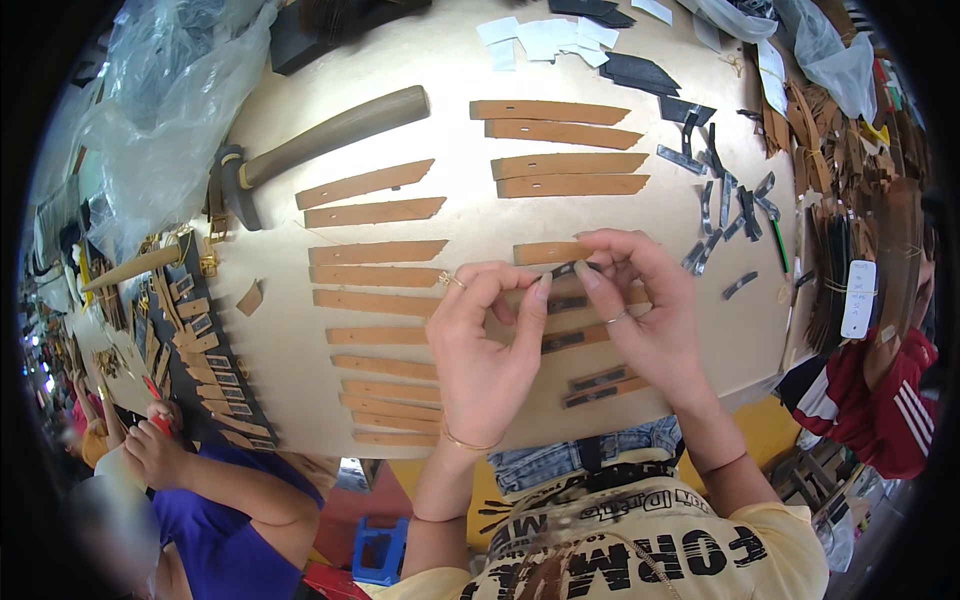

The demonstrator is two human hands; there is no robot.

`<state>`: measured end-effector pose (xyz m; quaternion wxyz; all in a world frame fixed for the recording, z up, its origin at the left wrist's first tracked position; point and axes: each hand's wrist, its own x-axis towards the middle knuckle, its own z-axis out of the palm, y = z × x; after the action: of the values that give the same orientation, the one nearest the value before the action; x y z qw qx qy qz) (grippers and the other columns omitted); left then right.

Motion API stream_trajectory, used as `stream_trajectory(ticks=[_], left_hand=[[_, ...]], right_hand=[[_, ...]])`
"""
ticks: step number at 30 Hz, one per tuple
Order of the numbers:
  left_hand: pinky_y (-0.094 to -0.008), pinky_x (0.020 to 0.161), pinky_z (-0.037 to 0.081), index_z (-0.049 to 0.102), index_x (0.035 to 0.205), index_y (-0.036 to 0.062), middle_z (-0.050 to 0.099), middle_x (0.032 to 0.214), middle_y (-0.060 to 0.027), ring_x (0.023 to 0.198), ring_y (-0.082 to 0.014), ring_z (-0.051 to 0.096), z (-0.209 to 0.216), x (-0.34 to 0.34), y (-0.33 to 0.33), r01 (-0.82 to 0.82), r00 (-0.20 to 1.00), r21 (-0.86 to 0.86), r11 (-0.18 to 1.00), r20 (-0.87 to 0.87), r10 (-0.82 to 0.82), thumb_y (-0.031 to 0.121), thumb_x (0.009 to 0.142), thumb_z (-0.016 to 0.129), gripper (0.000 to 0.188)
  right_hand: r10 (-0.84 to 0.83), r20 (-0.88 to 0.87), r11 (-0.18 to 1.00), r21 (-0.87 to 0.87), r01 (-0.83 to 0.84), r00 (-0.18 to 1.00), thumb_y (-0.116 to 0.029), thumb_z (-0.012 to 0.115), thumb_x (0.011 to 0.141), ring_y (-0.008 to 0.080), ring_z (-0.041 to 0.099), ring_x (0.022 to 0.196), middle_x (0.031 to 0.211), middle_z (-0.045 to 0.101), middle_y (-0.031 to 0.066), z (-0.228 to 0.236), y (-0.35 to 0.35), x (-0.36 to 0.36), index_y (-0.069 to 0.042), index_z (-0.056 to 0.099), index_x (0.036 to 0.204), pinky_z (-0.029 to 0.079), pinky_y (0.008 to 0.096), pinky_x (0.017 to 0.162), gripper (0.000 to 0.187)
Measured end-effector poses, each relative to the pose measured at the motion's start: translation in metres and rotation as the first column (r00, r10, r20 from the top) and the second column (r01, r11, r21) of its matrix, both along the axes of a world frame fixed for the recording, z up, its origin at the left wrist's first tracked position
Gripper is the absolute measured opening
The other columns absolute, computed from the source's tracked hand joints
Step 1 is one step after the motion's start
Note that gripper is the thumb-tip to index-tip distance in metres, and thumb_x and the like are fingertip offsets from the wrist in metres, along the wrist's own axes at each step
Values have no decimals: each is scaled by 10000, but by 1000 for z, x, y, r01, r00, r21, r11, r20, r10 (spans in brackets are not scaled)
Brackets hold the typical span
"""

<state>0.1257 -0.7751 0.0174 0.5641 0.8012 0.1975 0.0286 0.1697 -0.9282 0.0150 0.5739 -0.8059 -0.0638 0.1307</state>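
Note:
Over the worktable, my left hand (485, 345) and my right hand (650, 315) meet with fingers pinched on a small black strip (565, 270), one end in each hand. Beneath and around them lie tan leather strips (380, 277), set out in two columns. In the right column, a few strips near me carry dark patches (598, 380) like the piece I hold. My hands partly cover the strips in the middle. More short black strips (725, 210) are scattered to the right, some with a glossy, pale surface.
A hammer (335, 135) with a wooden handle lies at the far left. White paper pieces (545, 40) and black pieces (640, 73) are at the back. A green pen (779, 245) and leather bundles (835, 255) are on the right. A co-worker's hand (155, 450) is at lower left.

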Motion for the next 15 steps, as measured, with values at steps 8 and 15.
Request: stream_trajectory(ticks=[8,15], left_hand=[[-293,546,433,700,859,38,655,863,-57,572,-151,504,-11,9,-4,-63,997,265,962,-21,71,82,810,765,93],[-285,540,433,715,854,46,663,871,-51,561,-144,500,-12,13,-7,-57,996,298,953,-55,77,94,801,775,93]], right_hand=[[-69,-9,992,-102,68,998,0,669,907,39,485,652,802,607,-24,-7,12,-3,-57,569,1194,398,203,591,309],[-145,-5,984,-103,144,989,29,695,861,53,527,599,722,592,-6,-13,12,1,-47,485,1140,452,217,543,358]])
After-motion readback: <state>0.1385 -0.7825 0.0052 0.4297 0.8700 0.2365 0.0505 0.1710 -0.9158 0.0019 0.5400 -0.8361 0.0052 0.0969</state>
